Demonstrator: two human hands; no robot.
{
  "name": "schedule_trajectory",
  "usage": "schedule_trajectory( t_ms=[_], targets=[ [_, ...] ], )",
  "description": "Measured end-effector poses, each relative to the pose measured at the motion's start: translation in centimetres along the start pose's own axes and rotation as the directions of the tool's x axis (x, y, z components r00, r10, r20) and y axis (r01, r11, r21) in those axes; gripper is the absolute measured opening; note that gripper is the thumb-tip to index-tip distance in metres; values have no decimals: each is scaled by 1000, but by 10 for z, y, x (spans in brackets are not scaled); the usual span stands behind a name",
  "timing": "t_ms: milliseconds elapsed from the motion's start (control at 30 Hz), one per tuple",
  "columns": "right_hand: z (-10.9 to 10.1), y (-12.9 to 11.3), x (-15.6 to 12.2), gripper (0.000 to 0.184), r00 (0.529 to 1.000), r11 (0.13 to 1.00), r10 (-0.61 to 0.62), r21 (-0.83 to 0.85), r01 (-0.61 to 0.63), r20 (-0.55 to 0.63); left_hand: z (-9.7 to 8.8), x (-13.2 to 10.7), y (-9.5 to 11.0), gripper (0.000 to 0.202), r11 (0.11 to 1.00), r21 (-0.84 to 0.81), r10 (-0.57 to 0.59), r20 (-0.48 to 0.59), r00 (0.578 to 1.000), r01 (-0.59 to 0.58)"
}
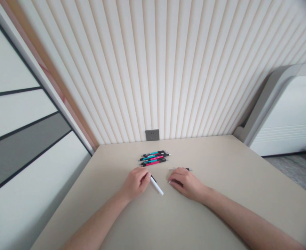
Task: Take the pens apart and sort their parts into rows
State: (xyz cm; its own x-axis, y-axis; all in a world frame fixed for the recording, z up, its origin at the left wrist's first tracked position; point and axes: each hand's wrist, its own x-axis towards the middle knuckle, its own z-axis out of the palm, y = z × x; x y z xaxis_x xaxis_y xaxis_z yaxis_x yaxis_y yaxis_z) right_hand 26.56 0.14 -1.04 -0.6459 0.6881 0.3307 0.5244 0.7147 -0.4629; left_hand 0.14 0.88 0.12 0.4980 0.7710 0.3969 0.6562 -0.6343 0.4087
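Observation:
My left hand (137,182) is closed on a white pen barrel (157,186) with a black part near the fingers. The barrel's white end slants down to the right, toward me. My right hand (183,181) rests on the table, fingers curled and pressed together. A tiny pale tip shows at its fingertips; what it belongs to is hidden. Just behind that hand lies a thin white rod (171,169), and a black pen section with a pointed tip (189,169) sticks out on the other side. Whether these two are joined is hidden by the fingers.
Beyond my hands lies a pile of several blue, red and black pens (154,158). A dark wall socket (152,135) sits at the beige table's (111,156) back edge, against a ribbed wall (153,69). A white cabinet (25,166) borders the left; a bed headboard (286,111) stands right.

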Motion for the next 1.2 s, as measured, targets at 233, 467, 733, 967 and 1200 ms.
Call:
schedule_trajectory(
  t_ms=[233, 467, 733, 967, 1200],
  targets=[
    [0, 0, 0, 15, 1000, 1000, -7, -9, 7, -6, 2, 6, 8, 26, 990, 138, -13, 107, 994, -2],
    [1, 0, 0, 15, 1000, 1000, -21, -17, 21, -9, 1, 3, 9, 16, 987, 156, 21, 84, 996, -34],
    [5, 1, -1, 15, 1000, 999, -18, -35, 17, -17, -3, -1, 24, 29, 963, 168, 167, 238, 957, -210],
    [-10, 6, -2, 21, 994, 982, 44, -179, -62, -102, -3, -1, 19, 29, 973, 140, 149, 234, 961, -185],
    [-26, 35, -8, 22, 965, 945, 247, -198, -259, -84, -4, -1, 21, 26, 969, 148, 165, 221, 961, -200]
  ],
)
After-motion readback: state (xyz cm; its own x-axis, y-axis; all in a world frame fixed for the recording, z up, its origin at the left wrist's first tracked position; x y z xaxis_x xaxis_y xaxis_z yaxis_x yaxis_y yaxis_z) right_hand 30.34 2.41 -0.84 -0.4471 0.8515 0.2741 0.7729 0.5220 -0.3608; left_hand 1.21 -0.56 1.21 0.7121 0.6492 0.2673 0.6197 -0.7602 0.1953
